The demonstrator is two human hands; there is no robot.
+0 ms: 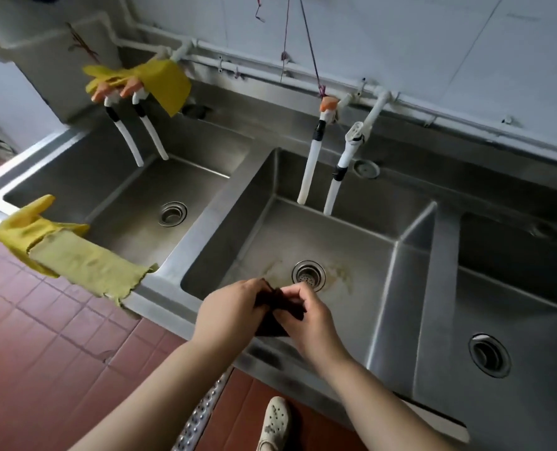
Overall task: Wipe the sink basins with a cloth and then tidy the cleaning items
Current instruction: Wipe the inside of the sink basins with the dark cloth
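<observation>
A steel sink unit has three basins: left basin (130, 203), middle basin (352, 255) and right basin (514, 304). Over the front of the middle basin both my hands hold a small dark brown cloth (278, 309). My left hand (230, 307) grips its left side, and my right hand (306, 315) pinches its right side with curled fingers. The middle basin's floor shows yellowish stains around its drain (308, 275).
A yellow rubber glove (72, 255) hangs over the front rim by the left basin. Another yellow glove (150, 78) is draped over the left taps. White tap hoses (309, 164) hang into the middle basin. Red floor tiles (43, 336) and a metal drain grate (202, 415) lie below.
</observation>
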